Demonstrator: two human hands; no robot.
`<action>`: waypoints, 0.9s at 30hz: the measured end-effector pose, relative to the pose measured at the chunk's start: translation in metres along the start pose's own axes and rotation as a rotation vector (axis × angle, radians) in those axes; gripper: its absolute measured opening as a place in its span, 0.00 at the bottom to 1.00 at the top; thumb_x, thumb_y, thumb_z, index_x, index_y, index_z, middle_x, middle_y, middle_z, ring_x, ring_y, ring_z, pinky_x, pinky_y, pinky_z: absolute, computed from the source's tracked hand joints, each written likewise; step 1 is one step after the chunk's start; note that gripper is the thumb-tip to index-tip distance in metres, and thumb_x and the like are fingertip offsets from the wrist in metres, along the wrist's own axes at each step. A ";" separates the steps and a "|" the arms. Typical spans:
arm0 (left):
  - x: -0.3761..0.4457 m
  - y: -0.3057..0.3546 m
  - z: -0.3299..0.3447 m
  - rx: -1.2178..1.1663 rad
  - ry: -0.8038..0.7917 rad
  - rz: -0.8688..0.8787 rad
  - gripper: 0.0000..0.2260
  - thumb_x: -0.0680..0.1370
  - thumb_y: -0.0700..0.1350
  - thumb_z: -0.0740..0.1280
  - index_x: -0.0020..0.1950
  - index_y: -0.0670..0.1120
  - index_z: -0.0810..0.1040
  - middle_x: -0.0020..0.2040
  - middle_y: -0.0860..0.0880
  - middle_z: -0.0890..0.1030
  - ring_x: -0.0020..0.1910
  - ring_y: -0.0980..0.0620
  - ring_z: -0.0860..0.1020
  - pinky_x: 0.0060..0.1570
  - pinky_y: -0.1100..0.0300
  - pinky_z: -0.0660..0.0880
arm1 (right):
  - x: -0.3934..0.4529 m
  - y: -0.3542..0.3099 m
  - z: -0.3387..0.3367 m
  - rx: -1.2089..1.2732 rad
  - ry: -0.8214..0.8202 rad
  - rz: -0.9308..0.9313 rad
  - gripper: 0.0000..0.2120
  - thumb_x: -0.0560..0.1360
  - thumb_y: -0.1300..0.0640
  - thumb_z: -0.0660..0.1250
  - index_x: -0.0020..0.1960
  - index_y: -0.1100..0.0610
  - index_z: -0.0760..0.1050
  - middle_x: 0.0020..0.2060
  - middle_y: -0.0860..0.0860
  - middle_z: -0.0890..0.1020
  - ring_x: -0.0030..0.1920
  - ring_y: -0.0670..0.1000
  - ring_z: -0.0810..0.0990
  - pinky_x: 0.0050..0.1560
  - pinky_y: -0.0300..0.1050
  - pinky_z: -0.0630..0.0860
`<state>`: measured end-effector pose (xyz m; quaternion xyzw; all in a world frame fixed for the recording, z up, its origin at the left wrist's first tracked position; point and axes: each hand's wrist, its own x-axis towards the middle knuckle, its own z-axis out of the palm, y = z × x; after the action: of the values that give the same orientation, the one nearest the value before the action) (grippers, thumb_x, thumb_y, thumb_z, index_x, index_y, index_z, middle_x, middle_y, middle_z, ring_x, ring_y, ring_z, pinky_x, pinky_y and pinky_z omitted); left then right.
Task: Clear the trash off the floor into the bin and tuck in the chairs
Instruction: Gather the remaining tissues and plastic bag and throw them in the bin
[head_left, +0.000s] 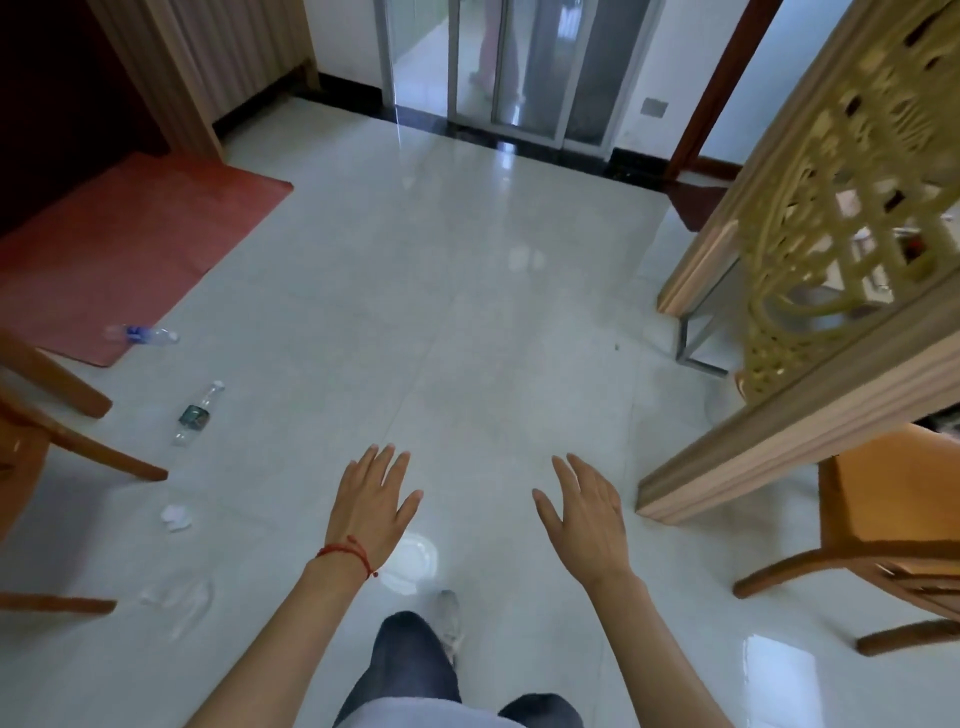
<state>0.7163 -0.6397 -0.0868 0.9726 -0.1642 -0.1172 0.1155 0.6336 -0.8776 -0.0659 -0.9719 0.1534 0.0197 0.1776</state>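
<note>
Both hands — left, right — hover over the floor, fingers spread, holding nothing. Two bottles and a paper wad lie left, near a chair.

No text is showing legibly anywhere: the blue label on the bottle at nine o'clock and the dark label on the nearer bottle are both reading as blurs.

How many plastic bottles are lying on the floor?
2 clear ones: a blue-label bottle at the red mat's edge, and a dark-label bottle on the tiles near the chair leg on the left. A faint see-through shape lower left might be a third; furniture may hide more.
</note>
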 end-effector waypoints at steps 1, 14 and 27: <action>0.013 -0.003 -0.004 -0.001 0.003 -0.007 0.37 0.78 0.61 0.37 0.62 0.39 0.75 0.60 0.38 0.77 0.61 0.38 0.74 0.58 0.42 0.70 | 0.016 -0.003 -0.003 -0.001 0.015 -0.011 0.43 0.71 0.30 0.35 0.69 0.58 0.65 0.69 0.58 0.69 0.70 0.58 0.66 0.70 0.52 0.59; 0.094 -0.039 -0.043 -0.015 0.079 -0.277 0.33 0.80 0.58 0.39 0.57 0.40 0.78 0.56 0.40 0.80 0.56 0.40 0.78 0.52 0.44 0.74 | 0.178 -0.059 -0.007 -0.057 -0.104 -0.304 0.40 0.74 0.34 0.35 0.66 0.59 0.70 0.64 0.59 0.74 0.64 0.59 0.73 0.65 0.54 0.66; 0.068 -0.058 -0.051 -0.133 0.197 -0.897 0.33 0.80 0.58 0.39 0.58 0.40 0.78 0.57 0.41 0.80 0.57 0.41 0.78 0.52 0.44 0.75 | 0.278 -0.168 0.020 -0.117 -0.347 -0.918 0.37 0.76 0.35 0.38 0.65 0.60 0.71 0.63 0.60 0.75 0.62 0.60 0.75 0.64 0.55 0.66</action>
<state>0.8094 -0.6001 -0.0671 0.9445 0.2925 -0.0731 0.1306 0.9503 -0.8017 -0.0532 -0.9299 -0.3237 0.1098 0.1359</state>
